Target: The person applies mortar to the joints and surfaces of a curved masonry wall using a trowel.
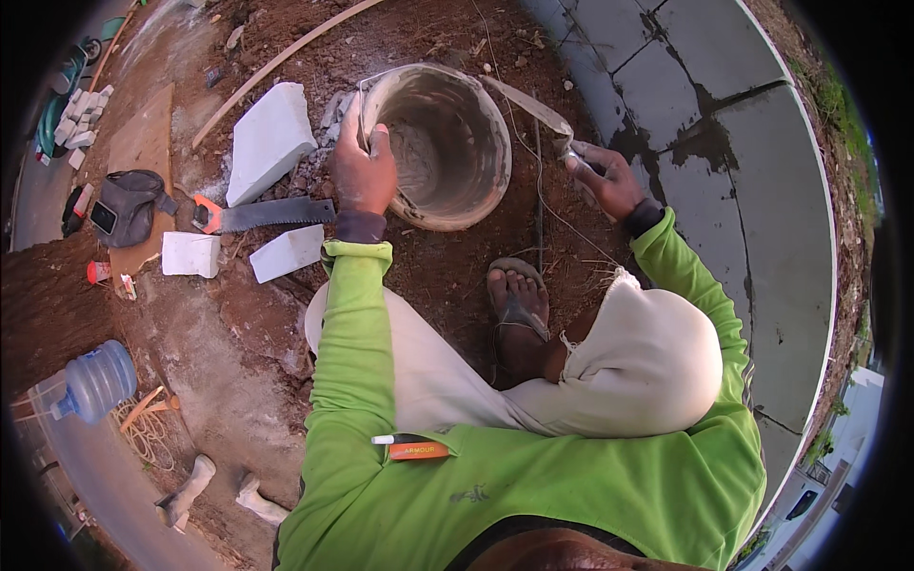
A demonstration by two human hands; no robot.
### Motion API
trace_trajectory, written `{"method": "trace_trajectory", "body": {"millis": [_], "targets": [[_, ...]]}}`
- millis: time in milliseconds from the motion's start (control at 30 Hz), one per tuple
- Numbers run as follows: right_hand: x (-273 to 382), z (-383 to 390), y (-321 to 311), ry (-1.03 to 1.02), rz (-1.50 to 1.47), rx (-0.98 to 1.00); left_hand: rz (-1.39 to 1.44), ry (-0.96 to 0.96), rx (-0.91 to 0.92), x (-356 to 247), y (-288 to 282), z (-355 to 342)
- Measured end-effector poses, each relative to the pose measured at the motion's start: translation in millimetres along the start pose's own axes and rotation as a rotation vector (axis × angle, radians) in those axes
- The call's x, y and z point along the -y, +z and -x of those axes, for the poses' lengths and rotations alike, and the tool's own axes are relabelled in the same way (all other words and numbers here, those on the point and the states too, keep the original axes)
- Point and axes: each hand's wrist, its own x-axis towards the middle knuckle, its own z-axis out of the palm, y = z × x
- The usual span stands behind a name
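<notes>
Left hand point(363, 171) we see clamped over the near-left rim of the mortar bucket point(447, 143), which stands on the bare soil beside the paved slabs point(685, 105). Our right hand point(606, 181) is closed around the handle of a trowel point(529, 105), whose blade lies across the bucket's right rim, while a handsaw point(262, 214) lies left of the bucket among white blocks point(269, 138)

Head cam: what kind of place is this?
Likely an outdoor building or masonry site: bare soil, a mortar-caked bucket gripped by the left hand, cut white blocks, a handsaw, grey paving slabs.
</notes>
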Motion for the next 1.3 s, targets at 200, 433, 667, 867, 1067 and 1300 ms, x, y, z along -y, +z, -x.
{"method": "trace_trajectory", "body": {"millis": [200,433,667,867,1067,1300], "targets": [[30,-8,-3,-0.043,-0.333,-0.084,0.522,-0.074,0.199,-12,-8,7],[72,-42,-29,-0.231,-0.178,-0.053,-0.204,0.443,0.254,-33,-5,14],[128,-97,25,-0.513,0.089,-0.205,-0.273,0.529,0.306,-45,12,19],[115,-79,23,-0.389,0.019,-0.136,-0.083,0.472,0.206,-23,1,18],[32,-13,-6,-0.214,0.243,-0.103,0.394,-0.260,-0.112,10,-4,21],[59,-24,-33,-0.330,1.046,-0.113,0.728,-0.290,0.038,20,9,15]]}}
